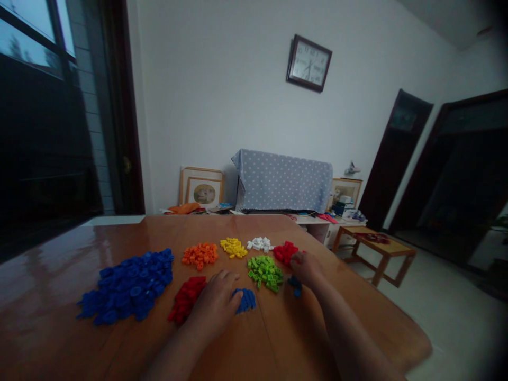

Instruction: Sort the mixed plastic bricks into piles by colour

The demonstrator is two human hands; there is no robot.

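My left hand point(216, 299) rests low over the table between a pile of red bricks point(187, 299) and a small row of blue bricks point(245, 300). Its thumb is apart from the fingers, beside the blue bricks, and nothing shows in its grasp. At the near edge of another red brick pile point(284, 252), my right hand point(307, 269) has its fingers curled together; whatever is between them is hidden. Under that hand lie a few dark blue pieces point(295, 284). Lime green bricks point(265, 272) are heaped between the two hands.
A large heap of blue pieces point(129, 286) covers the left of the wooden table point(293, 344). Orange point(200, 255), yellow point(233, 247) and white bricks point(260, 244) form piles farther back. Beyond the table's right edge stands a low wooden stool point(377, 243).
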